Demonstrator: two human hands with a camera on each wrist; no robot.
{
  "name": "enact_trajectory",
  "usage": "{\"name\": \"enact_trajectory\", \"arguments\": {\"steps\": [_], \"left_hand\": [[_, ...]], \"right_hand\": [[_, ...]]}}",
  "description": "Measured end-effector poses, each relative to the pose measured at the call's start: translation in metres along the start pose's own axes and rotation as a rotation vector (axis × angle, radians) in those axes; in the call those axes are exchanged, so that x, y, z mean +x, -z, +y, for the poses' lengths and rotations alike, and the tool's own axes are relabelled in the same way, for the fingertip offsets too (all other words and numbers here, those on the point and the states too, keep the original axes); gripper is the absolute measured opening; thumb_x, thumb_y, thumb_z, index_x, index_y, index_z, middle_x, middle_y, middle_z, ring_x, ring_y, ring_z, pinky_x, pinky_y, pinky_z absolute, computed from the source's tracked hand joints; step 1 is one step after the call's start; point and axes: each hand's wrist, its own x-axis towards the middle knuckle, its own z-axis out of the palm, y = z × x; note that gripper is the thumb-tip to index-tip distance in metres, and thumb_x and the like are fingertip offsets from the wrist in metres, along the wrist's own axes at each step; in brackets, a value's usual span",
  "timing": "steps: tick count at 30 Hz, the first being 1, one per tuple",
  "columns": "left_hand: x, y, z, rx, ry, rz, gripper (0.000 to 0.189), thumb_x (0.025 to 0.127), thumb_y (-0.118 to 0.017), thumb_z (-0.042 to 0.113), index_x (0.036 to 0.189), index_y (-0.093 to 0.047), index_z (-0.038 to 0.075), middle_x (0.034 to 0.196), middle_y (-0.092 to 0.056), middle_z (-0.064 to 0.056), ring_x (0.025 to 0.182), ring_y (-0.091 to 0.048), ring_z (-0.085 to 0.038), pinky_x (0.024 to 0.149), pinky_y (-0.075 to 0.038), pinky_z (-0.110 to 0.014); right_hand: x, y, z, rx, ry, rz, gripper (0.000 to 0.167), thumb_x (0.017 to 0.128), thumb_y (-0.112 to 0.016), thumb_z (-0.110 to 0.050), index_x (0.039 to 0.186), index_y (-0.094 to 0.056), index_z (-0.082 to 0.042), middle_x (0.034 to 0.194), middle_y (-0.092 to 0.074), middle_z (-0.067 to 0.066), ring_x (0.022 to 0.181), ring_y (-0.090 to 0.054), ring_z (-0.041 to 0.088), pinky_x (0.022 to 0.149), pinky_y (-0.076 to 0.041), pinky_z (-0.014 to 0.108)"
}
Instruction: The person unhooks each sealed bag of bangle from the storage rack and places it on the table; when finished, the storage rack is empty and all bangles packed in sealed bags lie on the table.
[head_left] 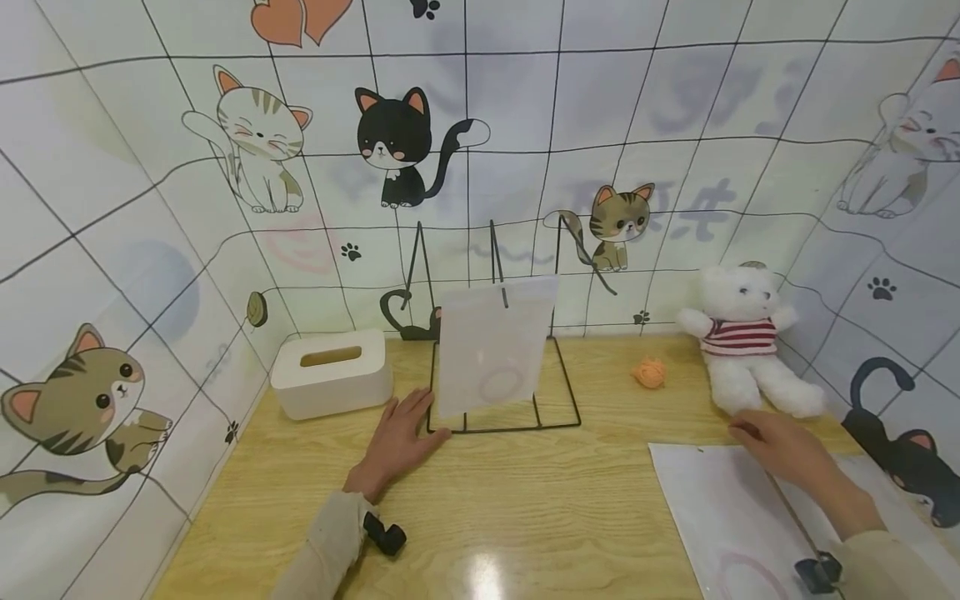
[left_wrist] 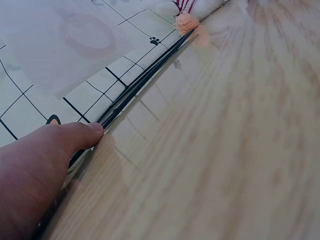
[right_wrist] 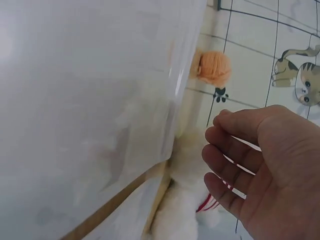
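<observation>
My left hand (head_left: pixel 397 442) rests on the table at the front left corner of a black wire rack (head_left: pixel 517 429), fingers extended. In the left wrist view its thumb (left_wrist: pixel 82 135) touches the rack's base bar. A whitish translucent plastic sheet (head_left: pixel 487 342) with a faint pink ring hangs on the rack. My right hand (head_left: pixel 795 458) is over the far edge of larger whitish plastic sheets (head_left: pixel 705 500) lying on the table. Seen in the right wrist view, its fingers are loosely bent with nothing between them, and a gap separates them from the plastic (right_wrist: pixel 90 100).
A white tissue box (head_left: pixel 333 392) stands left of the rack. Toward the back right are a small orange yarn ball (head_left: pixel 649 372) and a white teddy bear (head_left: pixel 738 367) in a striped shirt, close to my right hand. Cat-patterned walls (head_left: pixel 510 108) enclose the table.
</observation>
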Motion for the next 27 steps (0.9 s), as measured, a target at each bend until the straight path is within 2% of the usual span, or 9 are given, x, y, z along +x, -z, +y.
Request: {"name": "enact_trajectory", "arguments": {"steps": [7,11,15,20,23,27], "left_hand": [[0.001,0.002,0.003,0.0,0.003,-0.012,0.082,0.094,-0.056,0.061,0.156,-0.036,0.012,0.161,-0.036,-0.006,0.152,-0.029,-0.024,0.126,-0.009,-0.052],[0.0,0.002,0.003,-0.007,-0.003,0.0,0.081,0.094,-0.058,0.06,0.155,-0.037,0.011,0.16,-0.037,-0.007,0.151,-0.03,-0.025,0.126,-0.01,-0.053],[-0.001,-0.001,0.002,-0.009,-0.001,-0.018,0.082,0.094,-0.056,0.061,0.156,-0.036,0.011,0.161,-0.036,-0.007,0.152,-0.029,-0.025,0.126,-0.009,-0.053],[0.0,-0.003,0.0,0.01,-0.005,-0.014,0.082,0.094,-0.055,0.062,0.156,-0.036,0.011,0.161,-0.036,-0.008,0.151,-0.029,-0.026,0.126,-0.01,-0.053],[0.0,-0.001,-0.001,0.008,-0.001,0.002,0.082,0.094,-0.056,0.062,0.156,-0.036,0.012,0.161,-0.036,-0.007,0.151,-0.03,-0.025,0.126,-0.01,-0.053],[0.0,0.001,0.001,-0.01,-0.002,-0.006,0.082,0.094,-0.056,0.061,0.156,-0.036,0.012,0.161,-0.035,-0.007,0.151,-0.029,-0.025,0.126,-0.01,-0.053]], "right_hand": [[0.011,0.0,-0.026,0.038,0.081,0.049,0.014,0.098,-0.064,-0.02,0.097,-0.069,-0.007,0.077,-0.057,-0.005,0.067,-0.045,0.006,0.056,-0.038,0.024],[0.021,-0.002,-0.043,0.103,0.152,0.086,0.015,0.1,-0.062,-0.02,0.099,-0.07,-0.008,0.08,-0.063,-0.004,0.069,-0.048,0.001,0.057,-0.043,0.023],[0.033,-0.008,-0.061,0.16,0.206,0.126,0.016,0.101,-0.06,-0.02,0.099,-0.07,-0.009,0.079,-0.066,-0.003,0.07,-0.053,0.0,0.058,-0.046,0.023],[0.058,-0.008,-0.095,0.213,0.21,0.156,0.018,0.102,-0.058,-0.024,0.102,-0.071,-0.012,0.084,-0.071,-0.001,0.078,-0.064,0.01,0.064,-0.052,0.029],[0.075,-0.004,-0.123,0.283,0.212,0.179,0.021,0.104,-0.055,-0.026,0.108,-0.07,-0.011,0.09,-0.074,0.004,0.081,-0.067,0.019,0.069,-0.054,0.035],[0.092,-0.006,-0.16,0.399,0.229,0.215,0.025,0.104,-0.054,-0.029,0.112,-0.07,-0.012,0.096,-0.075,0.006,0.085,-0.068,0.023,0.073,-0.054,0.038]]}}
